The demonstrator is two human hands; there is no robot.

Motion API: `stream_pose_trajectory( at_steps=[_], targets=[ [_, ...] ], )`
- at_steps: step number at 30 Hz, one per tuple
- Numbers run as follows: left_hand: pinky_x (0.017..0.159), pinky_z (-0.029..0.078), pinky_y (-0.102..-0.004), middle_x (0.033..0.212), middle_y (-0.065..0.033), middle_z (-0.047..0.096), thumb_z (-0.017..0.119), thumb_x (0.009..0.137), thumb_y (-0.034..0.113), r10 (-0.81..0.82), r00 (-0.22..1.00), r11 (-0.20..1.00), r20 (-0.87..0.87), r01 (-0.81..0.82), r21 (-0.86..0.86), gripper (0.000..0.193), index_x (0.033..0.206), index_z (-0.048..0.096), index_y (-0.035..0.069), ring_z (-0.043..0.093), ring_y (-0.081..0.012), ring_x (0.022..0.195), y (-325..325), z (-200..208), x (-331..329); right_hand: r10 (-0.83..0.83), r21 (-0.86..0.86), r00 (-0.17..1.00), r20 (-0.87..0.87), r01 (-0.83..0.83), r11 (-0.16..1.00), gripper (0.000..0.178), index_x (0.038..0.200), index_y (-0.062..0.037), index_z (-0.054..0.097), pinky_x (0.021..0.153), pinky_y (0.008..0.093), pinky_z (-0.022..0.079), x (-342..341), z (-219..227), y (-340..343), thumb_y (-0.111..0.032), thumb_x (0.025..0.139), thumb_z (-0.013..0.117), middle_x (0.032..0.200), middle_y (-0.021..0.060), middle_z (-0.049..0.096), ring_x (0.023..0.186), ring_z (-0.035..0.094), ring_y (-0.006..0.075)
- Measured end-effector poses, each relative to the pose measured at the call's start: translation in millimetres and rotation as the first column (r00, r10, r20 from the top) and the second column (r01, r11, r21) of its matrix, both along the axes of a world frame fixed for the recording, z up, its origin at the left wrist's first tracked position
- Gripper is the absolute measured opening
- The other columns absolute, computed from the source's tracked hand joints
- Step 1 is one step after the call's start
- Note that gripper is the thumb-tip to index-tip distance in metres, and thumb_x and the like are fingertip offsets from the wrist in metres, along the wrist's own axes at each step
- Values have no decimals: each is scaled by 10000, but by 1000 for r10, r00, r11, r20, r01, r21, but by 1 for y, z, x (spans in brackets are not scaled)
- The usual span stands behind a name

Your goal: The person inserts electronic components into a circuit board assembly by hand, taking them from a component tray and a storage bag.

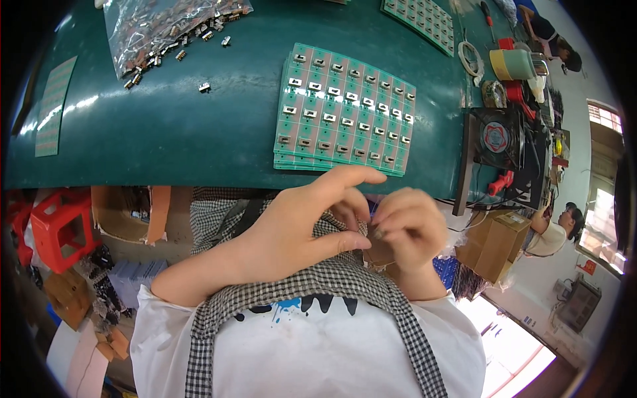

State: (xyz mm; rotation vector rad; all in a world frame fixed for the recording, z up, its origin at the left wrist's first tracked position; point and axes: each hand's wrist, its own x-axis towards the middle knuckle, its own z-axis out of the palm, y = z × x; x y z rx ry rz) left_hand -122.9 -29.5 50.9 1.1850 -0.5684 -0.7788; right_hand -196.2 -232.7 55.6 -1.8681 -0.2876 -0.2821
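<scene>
Just off the table's near edge, in front of my apron, my left hand (312, 215) is held with its index finger stretched out and its thumb apart, and no thing shows in it. Beside it my right hand (415, 229) has thumb and fingers pinched together on something small that I cannot make out. Right beyond my hands lies a stack of green circuit board panels (342, 142), the top one set with rows of small metal switches (347, 122). A loose switch (204, 87) lies on the table to the left of the stack.
A clear bag of switches (166, 33) spills onto the green table (199, 146) at the far left. Other panels lie at far left (56, 109) and far right (424, 23). A black fan (496, 137) stands at the right; a red stool (61, 229) sits below left. Other people are at right.
</scene>
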Motion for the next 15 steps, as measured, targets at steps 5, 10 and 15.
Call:
stream_pose_trajectory(
  at_steps=[5, 10, 15],
  targets=[
    [777, 469, -257, 948, -62, 620, 633, 850, 21, 369, 770, 838, 520, -518, 173, 297, 1146, 631, 18, 580, -141, 812, 18, 6, 26, -372, -481, 927, 38, 344, 807, 139, 855, 1, 675, 697, 312, 516, 18, -5, -40, 56, 735, 717, 864, 110, 667, 798, 653, 232],
    [694, 453, -300, 846, -90, 603, 627, 861, 30, 376, 620, 666, 689, -698, 265, 93, 943, 615, -12, 551, -192, 741, 23, -19, 61, -278, -618, 951, 133, 299, 727, 140, 882, -13, 673, 684, 341, 514, 20, -15, -47, 27, 754, 713, 872, 105, 651, 803, 640, 261],
    [693, 445, -308, 807, -84, 580, 620, 867, 46, 285, 753, 710, 594, -582, 397, 79, 882, 575, -17, 528, -193, 720, 21, -23, 64, -277, -610, 953, 126, 295, 736, 147, 881, -17, 673, 678, 343, 513, 20, -14, -45, 29, 748, 716, 870, 101, 645, 791, 633, 262]
  ],
)
